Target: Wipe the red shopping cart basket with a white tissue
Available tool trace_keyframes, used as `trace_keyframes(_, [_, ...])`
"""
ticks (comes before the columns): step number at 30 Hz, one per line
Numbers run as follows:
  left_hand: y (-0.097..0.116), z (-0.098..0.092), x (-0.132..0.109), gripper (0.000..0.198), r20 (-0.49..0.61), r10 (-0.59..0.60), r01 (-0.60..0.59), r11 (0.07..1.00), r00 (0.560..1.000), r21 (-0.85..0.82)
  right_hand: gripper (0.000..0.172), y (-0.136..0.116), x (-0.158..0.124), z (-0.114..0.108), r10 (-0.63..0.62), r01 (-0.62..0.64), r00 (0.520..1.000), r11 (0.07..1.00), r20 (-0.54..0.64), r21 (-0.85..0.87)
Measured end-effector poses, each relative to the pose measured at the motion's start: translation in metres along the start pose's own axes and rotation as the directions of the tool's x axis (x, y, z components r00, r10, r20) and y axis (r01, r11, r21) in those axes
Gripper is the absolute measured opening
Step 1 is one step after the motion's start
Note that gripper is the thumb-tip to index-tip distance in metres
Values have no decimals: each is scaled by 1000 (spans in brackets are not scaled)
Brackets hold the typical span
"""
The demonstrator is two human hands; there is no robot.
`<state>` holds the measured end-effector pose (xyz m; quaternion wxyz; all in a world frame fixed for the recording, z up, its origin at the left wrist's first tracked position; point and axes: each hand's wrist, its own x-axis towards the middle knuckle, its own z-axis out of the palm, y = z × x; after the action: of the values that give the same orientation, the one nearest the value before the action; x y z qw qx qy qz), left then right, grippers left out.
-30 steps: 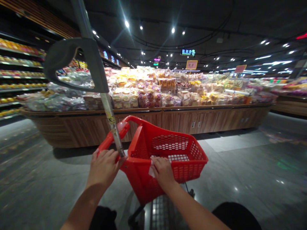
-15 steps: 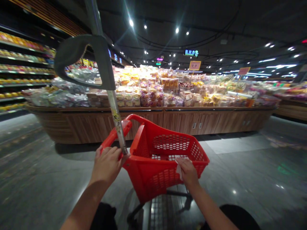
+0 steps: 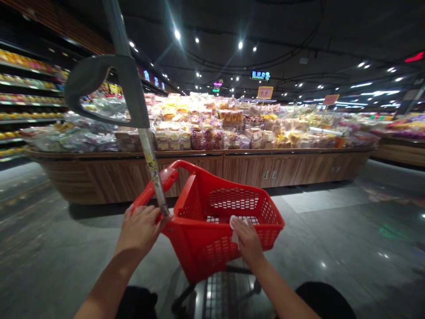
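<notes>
Well, the right hand (image 3: 251,241) pinches a white tissue (image 3: 235,238) at the near rim of the red shopping cart (image 3: 199,250); the left hand (image 3: 139,230) clasps its handle (image 3: 145,195), before a wooden bakery counter (image 3: 255,170). Loosen that clasp, and a sideways push could roll the cart.

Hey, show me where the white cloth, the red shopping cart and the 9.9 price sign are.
White cloth (image 3: 235,238): head view, on its hanging lower part.
Red shopping cart (image 3: 202,241): head view, on the basket's near side wall.
Price sign (image 3: 265,92): head view, middle of its face.
</notes>
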<state>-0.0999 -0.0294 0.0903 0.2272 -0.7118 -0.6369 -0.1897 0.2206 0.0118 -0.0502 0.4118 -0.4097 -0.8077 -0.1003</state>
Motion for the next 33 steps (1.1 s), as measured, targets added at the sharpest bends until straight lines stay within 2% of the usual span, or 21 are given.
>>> trace_keyframes(3, [-6, 6, -2, 32, -63, 18, -19, 1000, 998, -24, 53, 42, -30, -14, 73, -81, 995, 987, -63, -137])
trace_keyframes(5, [-3, 11, -8, 32, -231, -50, 36, 997, 972, -66, 53, 59, -42, -18, 106, -120, 991, 976, -85, -183])
trace_keyframes(6, [2, 14, -13, 34, -342, -95, 65, 993, 935, -97, 52, 63, -46, -18, 118, -132, 989, 972, -85, -193])
trace_keyframes(7, [10, 17, -18, 36, -468, -141, 86, 987, 872, -137, 52, 66, -48, -17, 128, -142, 988, 970, -83, -195])
trace_keyframes(8, [21, 20, -23, 34, -550, -141, 62, 985, 823, -160, 51, 66, -48, -15, 139, -152, 987, 969, -81, -193])
trace_keyframes(9, [34, 23, -28, 26, -590, -62, -40, 987, 805, -159, 51, 65, -47, -12, 151, -164, 985, 968, -85, -189])
trace_keyframes(10, [48, 25, -30, 20, -590, 48, -175, 972, 806, -159, 49, 63, -46, -9, 163, -178, 982, 967, -93, -184])
trace_keyframes(11, [62, 27, -31, 17, -534, 143, -275, 945, 833, -176, 48, 59, -43, -6, 171, -188, 980, 966, -103, -178])
trace_keyframes(12, [76, 29, -30, 17, -459, 202, -315, 931, 865, -183, 47, 53, -39, -2, 172, -189, 979, 967, -112, -170])
trace_keyframes(15, [105, 36, -17, 19, -219, 203, -230, 967, 954, -105, 45, 28, -25, 7, 135, -149, 984, 982, -116, -120])
trace_keyframes(17, [110, 40, -8, 22, -101, 156, -160, 987, 983, -30, 46, 9, -14, 12, 116, -123, 988, 990, -106, -66])
trace_keyframes(19, [107, 43, -3, 27, -39, 128, -128, 992, 991, 12, 49, -2, -7, 13, 103, -106, 990, 994, -96, -25])
trace_keyframes(22, [97, 47, -2, 30, -22, 117, -117, 993, 993, 19, 51, 1, -9, 7, 97, -98, 991, 995, -92, -15])
trace_keyframes(26, [89, 48, -2, 31, -20, 107, -107, 994, 994, 15, 46, 20, -25, -5, 223, -235, 965, 969, -141, -71])
trace_keyframes(28, [90, 48, -2, 31, -19, 105, -104, 994, 994, 17, 45, 17, -26, -4, 270, -279, 951, 959, -151, -45])
trace_keyframes(31, [93, 49, -1, 31, -31, 99, -99, 995, 995, 2, 48, -9, -10, 2, 242, -227, 968, 958, -68, 176])
trace_keyframes(33, [93, 49, 0, 29, -42, 95, -98, 993, 995, -65, 44, -30, 10, 2, 288, -266, 958, 860, 15, 435])
